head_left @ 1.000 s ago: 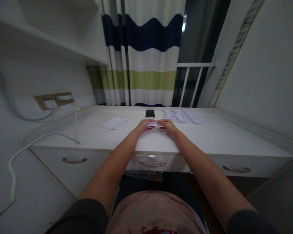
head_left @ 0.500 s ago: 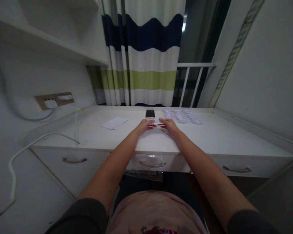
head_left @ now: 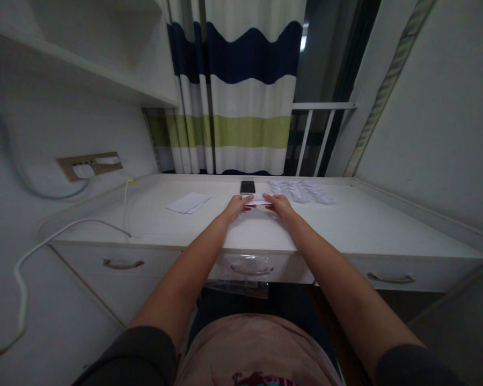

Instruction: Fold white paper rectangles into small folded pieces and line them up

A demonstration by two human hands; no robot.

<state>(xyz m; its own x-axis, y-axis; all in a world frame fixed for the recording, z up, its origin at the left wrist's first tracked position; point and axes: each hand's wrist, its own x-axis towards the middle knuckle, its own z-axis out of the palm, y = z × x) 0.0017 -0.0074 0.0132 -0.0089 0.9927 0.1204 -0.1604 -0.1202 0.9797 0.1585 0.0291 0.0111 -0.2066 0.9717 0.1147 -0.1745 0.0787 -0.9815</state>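
Note:
A narrow strip of folded white paper (head_left: pixel 258 200) stretches between my two hands, just above the white desk. My left hand (head_left: pixel 238 205) pinches its left end, thumb on top and fingers beneath. At the right end my right hand (head_left: pixel 279 205) grips it the same way. Right behind the strip lies a dark phone (head_left: pixel 247 187). To the left rest flat white paper sheets (head_left: pixel 188 203), slightly fanned. Several small folded white paper pieces (head_left: pixel 300 191) lie in a cluster behind and to the right of my right hand.
The white desk (head_left: pixel 366 225) has drawers with handles along its front. A clear plastic bag (head_left: pixel 249 265) hangs over the middle drawer. A white cable (head_left: pixel 76 222) crosses the desk's left end, below a wall socket (head_left: pixel 89 165). A striped curtain (head_left: pixel 251 131) hangs behind.
My hands have shifted slightly apart, and more of the white paper strip shows between them. The other things on the desk have stayed put.

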